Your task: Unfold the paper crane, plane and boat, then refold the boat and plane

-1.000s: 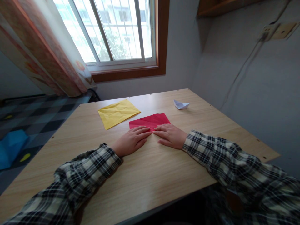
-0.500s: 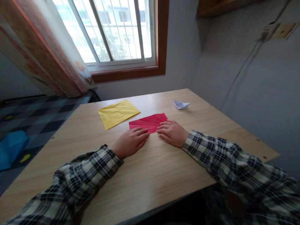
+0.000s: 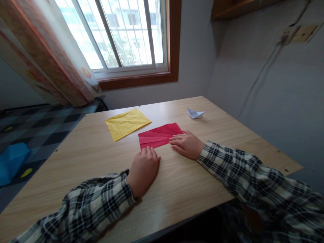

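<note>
A folded red paper (image 3: 158, 135) lies flat in the middle of the wooden table (image 3: 101, 158). My right hand (image 3: 186, 144) rests palm down with its fingertips on the paper's right near corner. My left hand (image 3: 143, 168) lies flat on the table just in front of the paper's left near corner, fingertips at its edge. Neither hand holds anything. Both arms wear plaid sleeves.
A creased yellow paper sheet (image 3: 127, 123) lies left of the red one. A small white paper boat (image 3: 194, 113) sits at the far right of the table. Behind are a window (image 3: 121, 33), a curtain (image 3: 48, 57) and grey walls; a blue object (image 3: 11, 160) lies on the floor at left.
My left hand has pulled back toward me and off the red paper, uncovering its near edge. My right hand has shifted slightly right along the paper.
</note>
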`<state>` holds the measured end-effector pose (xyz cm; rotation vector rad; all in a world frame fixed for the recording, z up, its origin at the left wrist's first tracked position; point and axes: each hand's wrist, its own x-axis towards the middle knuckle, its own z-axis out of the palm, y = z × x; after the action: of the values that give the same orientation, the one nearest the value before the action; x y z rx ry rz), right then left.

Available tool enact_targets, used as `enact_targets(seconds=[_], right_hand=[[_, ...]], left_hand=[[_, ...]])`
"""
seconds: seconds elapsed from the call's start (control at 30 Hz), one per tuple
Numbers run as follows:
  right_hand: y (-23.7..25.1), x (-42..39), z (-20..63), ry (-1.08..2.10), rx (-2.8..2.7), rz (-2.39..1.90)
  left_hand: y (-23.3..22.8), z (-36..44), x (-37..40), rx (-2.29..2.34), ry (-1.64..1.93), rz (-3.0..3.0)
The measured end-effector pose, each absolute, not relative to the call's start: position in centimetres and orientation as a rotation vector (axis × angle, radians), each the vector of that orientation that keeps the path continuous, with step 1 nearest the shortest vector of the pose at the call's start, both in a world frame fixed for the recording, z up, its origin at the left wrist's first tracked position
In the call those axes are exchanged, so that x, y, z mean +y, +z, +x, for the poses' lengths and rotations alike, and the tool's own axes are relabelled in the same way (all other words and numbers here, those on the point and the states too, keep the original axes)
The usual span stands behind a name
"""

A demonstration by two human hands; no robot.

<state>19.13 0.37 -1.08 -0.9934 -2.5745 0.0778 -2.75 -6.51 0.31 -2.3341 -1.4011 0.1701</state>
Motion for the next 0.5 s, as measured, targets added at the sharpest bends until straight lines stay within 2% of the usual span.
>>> enact_targets(seconds=[0.5], right_hand=[[0.1, -0.5, 19.2, -0.122, -2.604, -1.339]], left_hand=[[0.2, -3.2, -6.3, -1.335, 0.076, -2.316]])
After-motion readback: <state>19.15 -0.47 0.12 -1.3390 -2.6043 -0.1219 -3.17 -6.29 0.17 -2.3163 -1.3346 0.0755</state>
